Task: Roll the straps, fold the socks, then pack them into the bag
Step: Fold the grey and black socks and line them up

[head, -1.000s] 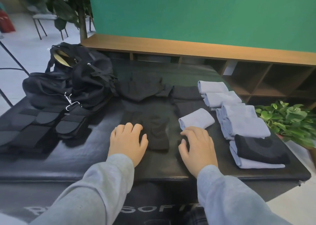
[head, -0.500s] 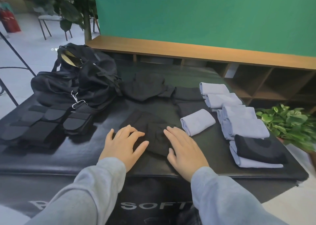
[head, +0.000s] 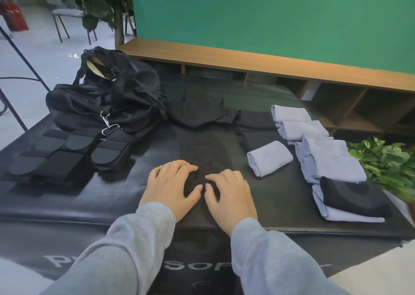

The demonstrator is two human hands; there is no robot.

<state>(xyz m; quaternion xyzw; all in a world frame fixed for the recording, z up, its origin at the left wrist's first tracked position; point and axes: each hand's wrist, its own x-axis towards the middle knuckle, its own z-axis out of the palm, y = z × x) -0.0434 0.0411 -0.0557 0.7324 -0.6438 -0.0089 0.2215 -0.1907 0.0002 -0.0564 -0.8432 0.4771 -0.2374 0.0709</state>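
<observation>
Both hands lie palm-down on a black sock (head: 202,160) at the near edge of the counter (head: 116,196). Left hand (head: 171,188) has its fingers loosely curled on the sock's near end; whether they pinch the cloth, I cannot tell. Right hand (head: 229,193) rests beside it, thumbs almost touching, fingers bent onto the fabric. Folded pale blue socks (head: 318,151) sit to the right, black straps (head: 56,160) to the left, the black bag (head: 107,99) behind the straps.
</observation>
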